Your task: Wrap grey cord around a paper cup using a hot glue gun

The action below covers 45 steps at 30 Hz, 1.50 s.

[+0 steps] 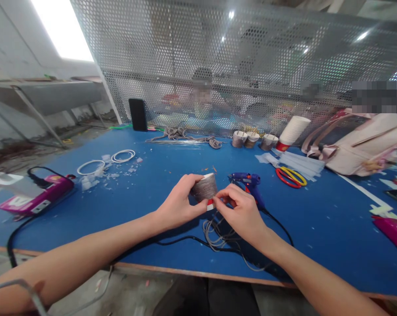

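A paper cup (205, 188) lies tilted in my left hand (180, 202), its side wound with grey cord and a red and white band bare near the lower end. The fingers and thumb of that hand grip it from the left. Against the cup's right side, my right hand (240, 210) pinches the grey cord close to the red band; the fingertips partly hide it. Loose loops of grey cord (213, 232) rest on the table beneath my hands. Just beyond my right hand is a blue glue gun (247, 179), lying on its side.
Red and yellow-handled scissors (290, 176), clear glue sticks (299, 163), stacked paper cups (294, 131) and cord-wrapped cups (240, 138) lie to the right. White rings (122, 156) and a purple power strip (43, 193) are left. A black phone (138, 115) stands before the perforated screen (172, 52).
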Motion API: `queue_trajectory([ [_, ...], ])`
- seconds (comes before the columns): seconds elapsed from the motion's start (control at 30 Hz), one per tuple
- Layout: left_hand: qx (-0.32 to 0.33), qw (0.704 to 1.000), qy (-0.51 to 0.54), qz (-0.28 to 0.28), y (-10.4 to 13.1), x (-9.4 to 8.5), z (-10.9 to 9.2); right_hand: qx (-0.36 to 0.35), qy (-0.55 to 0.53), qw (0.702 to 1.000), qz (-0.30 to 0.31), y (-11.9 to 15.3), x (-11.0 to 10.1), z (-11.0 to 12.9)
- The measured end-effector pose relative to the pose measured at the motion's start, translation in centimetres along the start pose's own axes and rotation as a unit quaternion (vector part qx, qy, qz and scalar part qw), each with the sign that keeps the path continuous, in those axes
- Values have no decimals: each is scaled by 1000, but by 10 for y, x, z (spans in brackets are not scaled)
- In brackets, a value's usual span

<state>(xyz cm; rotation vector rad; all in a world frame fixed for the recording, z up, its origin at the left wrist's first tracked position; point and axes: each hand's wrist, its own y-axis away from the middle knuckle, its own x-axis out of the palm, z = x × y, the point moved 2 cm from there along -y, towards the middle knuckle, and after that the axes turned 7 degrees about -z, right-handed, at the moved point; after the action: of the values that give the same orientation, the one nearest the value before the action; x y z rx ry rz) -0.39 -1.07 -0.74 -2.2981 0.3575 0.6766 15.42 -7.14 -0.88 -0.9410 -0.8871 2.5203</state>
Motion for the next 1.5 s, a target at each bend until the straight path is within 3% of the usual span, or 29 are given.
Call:
queue_trajectory([
  [0.9, -38, 999, 23, 19, -2, -3, -6, 17, -4, 1000, -16, -1, 0, -1],
  [1.5, -109, 993, 40, 8, -2, -2, -3, 19, -20, 1000, -8, 0, 1, 1],
])
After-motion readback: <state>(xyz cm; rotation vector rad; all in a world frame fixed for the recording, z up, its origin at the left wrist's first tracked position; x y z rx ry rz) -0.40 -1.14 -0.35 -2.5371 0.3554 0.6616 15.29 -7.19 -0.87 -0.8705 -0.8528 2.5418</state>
